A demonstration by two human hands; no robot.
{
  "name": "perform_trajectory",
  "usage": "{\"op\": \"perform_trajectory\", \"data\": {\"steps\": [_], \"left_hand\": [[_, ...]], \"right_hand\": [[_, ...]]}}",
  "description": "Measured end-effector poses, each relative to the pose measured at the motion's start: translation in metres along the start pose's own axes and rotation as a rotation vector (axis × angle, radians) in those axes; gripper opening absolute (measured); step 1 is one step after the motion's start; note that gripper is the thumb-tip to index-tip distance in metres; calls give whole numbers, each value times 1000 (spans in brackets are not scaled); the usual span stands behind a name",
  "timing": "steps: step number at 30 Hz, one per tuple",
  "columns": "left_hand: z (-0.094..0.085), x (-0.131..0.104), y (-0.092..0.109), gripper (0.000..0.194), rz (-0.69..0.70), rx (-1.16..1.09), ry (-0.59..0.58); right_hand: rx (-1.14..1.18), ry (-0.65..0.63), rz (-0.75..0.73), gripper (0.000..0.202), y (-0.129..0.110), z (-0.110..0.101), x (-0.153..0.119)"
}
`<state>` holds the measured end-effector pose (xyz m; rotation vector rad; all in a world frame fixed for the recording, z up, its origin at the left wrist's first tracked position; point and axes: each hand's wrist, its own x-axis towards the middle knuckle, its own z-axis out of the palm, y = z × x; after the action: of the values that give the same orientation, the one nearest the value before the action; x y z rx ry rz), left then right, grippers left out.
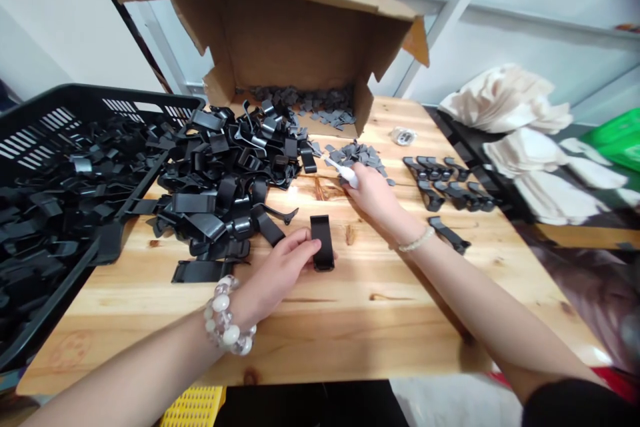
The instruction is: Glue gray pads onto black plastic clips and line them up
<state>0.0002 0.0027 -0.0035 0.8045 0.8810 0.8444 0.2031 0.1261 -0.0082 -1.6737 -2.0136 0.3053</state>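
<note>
My left hand (291,259) grips a black plastic clip (323,240) between thumb and fingers, just above the wooden table. Farther off, my right hand (371,192) is closed around a white pen-like tool (344,172), whose thin tip points left, beside a small pile of grey square pads (357,155). A large heap of black clips (225,180) lies to the left of both hands. On the right, several black clips (445,180) stand in rows, and a single clip (449,235) lies nearer to me.
An open cardboard box (295,33) holding more grey pads stands at the back. At the left is a black crate (75,97) full of clips. A roll of clear tape (403,136) lies behind the rows. White cloths (540,153) are stacked at the right.
</note>
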Motion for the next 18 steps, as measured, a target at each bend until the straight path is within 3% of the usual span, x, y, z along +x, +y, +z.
{"op": "perform_trajectory", "data": {"steps": [3, 9, 13, 18], "left_hand": [[2, -1, 4, 17, -33, -56, -13], [6, -3, 6, 9, -95, -86, -32], [6, -4, 5, 7, -85, -32, -21], [4, -4, 2, 6, -68, 12, -26]], "right_hand": [[-2, 8, 8, 11, 0, 0, 1], [113, -33, 78, 11, 19, -20, -3], [220, -37, 157, 16, 24, -28, -19], [304, 20, 237, 21, 9, -40, -47]]}}
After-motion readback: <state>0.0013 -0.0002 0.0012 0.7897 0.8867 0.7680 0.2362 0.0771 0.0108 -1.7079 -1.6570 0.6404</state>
